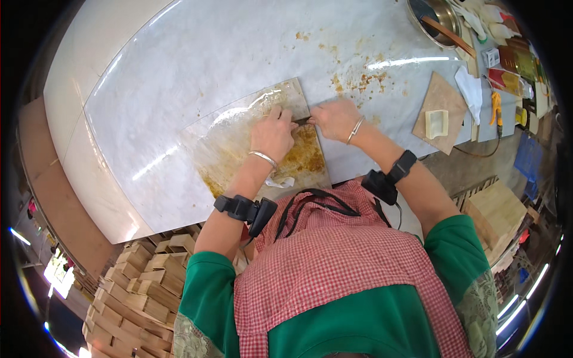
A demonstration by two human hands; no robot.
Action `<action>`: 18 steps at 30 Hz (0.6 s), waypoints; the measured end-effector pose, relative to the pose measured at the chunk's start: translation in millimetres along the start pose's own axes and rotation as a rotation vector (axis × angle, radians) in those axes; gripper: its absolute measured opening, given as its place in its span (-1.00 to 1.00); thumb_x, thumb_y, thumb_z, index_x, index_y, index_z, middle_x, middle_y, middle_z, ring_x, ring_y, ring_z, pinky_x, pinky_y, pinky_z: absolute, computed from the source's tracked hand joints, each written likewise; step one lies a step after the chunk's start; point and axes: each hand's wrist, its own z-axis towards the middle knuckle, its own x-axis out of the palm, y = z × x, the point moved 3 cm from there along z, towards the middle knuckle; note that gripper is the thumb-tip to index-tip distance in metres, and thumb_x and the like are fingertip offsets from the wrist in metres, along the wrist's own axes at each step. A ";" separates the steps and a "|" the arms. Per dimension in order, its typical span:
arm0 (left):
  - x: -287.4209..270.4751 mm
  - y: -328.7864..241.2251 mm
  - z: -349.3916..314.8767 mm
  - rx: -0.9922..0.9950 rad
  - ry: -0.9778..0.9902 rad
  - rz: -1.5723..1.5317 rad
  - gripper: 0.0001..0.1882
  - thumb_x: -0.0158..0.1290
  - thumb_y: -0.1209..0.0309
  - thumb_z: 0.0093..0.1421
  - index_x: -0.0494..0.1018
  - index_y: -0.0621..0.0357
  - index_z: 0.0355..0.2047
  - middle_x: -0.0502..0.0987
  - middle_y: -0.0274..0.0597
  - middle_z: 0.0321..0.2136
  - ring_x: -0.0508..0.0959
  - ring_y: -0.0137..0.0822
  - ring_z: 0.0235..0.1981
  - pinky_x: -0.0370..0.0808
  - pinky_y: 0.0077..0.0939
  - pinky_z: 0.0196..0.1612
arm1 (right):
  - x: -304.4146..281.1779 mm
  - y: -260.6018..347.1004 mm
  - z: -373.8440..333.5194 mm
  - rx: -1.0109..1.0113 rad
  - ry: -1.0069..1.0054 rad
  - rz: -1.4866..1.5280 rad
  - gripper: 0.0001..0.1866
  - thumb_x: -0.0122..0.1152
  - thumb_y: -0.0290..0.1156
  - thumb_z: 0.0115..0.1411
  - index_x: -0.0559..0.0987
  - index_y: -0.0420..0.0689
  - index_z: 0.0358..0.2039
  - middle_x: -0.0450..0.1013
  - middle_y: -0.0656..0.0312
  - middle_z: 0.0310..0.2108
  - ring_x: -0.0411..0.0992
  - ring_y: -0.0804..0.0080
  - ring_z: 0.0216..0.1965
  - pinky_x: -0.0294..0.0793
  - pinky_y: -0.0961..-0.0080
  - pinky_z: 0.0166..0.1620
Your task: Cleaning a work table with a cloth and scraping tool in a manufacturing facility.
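Note:
A flat board [224,143] lies on the pale tabletop in front of me, glossy and smeared with yellow-brown stains. Over its right half, my left hand [274,134] rests with fingers curled and pressed together. At the board's right edge my right hand [335,119] pinches with thumb and fingertips. Between the two hands sits a small dark strip [302,122], mostly covered by my fingers, so its kind is unclear. Both hands' fingertips meet around it. A crumpled white scrap [280,182] lies near the board's front edge, below my left wrist.
To the right are a brown board [439,98] bearing a small cream frame-like piece [436,124], a white cloth [469,92] and an orange-handled tool [496,108] with a hose. A metal pot [447,15] stands far right. Wooden boxes [152,283] are stacked lower left; another wooden box [495,215] is at right.

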 end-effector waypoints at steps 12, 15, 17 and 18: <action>-6.5 0.2 8.6 0.034 -0.078 -0.019 -0.85 0.06 0.36 0.00 0.36 0.15 -0.48 0.39 -0.10 -0.45 0.46 -0.05 -0.50 0.42 -0.23 -0.48 | -6.9 0.5 2.5 0.078 -0.059 0.030 -0.82 0.07 -0.22 0.02 0.52 -0.04 -0.52 0.46 0.21 -0.59 0.47 0.22 -0.50 0.45 0.31 -0.43; -13.8 6.2 18.5 -0.017 -0.028 -0.016 -0.83 0.05 0.35 0.00 0.34 0.14 -0.46 0.38 -0.10 -0.46 0.46 -0.05 -0.51 0.42 -0.22 -0.48 | -7.0 2.3 6.2 0.111 0.031 0.018 -0.84 0.09 -0.24 -0.01 0.53 -0.04 -0.53 0.46 0.20 -0.59 0.47 0.22 -0.48 0.44 0.32 -0.42; 1.9 1.5 -6.9 0.072 -0.011 0.001 -0.82 0.06 0.35 -0.01 0.35 0.14 -0.44 0.40 -0.11 -0.47 0.46 -0.04 -0.53 0.41 -0.21 -0.49 | 4.6 5.3 -3.5 0.116 0.121 -0.014 -0.84 0.09 -0.24 -0.01 0.54 -0.03 -0.53 0.47 0.19 -0.58 0.47 0.23 -0.46 0.44 0.32 -0.41; 4.6 -5.9 -14.6 0.047 0.017 -0.003 -0.83 0.06 0.34 -0.01 0.36 0.13 -0.44 0.41 -0.10 -0.45 0.46 -0.03 -0.52 0.41 -0.21 -0.49 | 15.3 7.1 -20.5 0.109 0.017 0.030 -0.84 0.08 -0.23 0.00 0.54 -0.02 -0.53 0.48 0.18 -0.57 0.47 0.23 -0.46 0.44 0.32 -0.42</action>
